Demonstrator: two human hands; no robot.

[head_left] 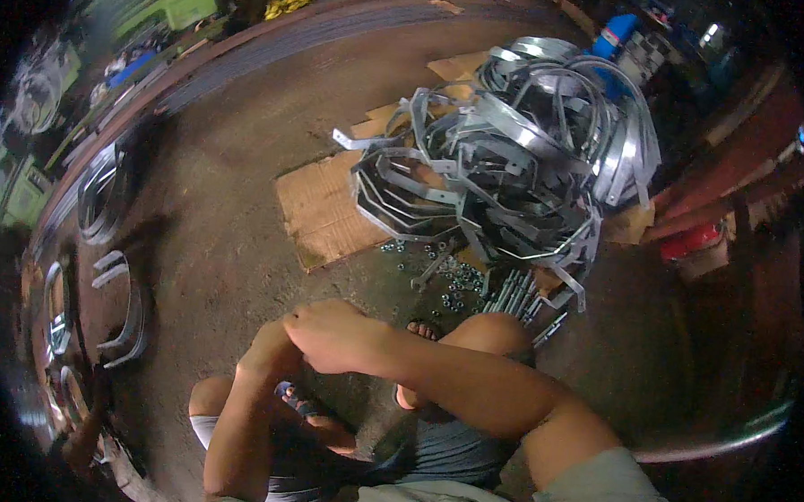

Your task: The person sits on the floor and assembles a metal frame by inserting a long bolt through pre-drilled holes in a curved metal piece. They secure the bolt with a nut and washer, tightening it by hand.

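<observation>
My left hand [272, 348] and my right hand [337, 336] are pressed together in front of my knees. Both have their fingers curled closed, the right one partly covering the left. Whatever lies between them, if anything, is hidden. Beyond my right hand, loose nuts [459, 285] are scattered on the floor beside an open-end wrench [430, 272]. Several threaded rods or long bolts [510, 293] lie side by side at the right of the nuts. Behind them rises a large tangled heap of bent galvanized metal strap brackets [523, 158].
Flattened cardboard [323, 207] lies partly under the heap. At the left are curved metal straps [132, 315] and a bundle of metal hoops [102, 193]. A blue object [616, 36] stands behind the heap, and a red box [692, 239] sits at the right.
</observation>
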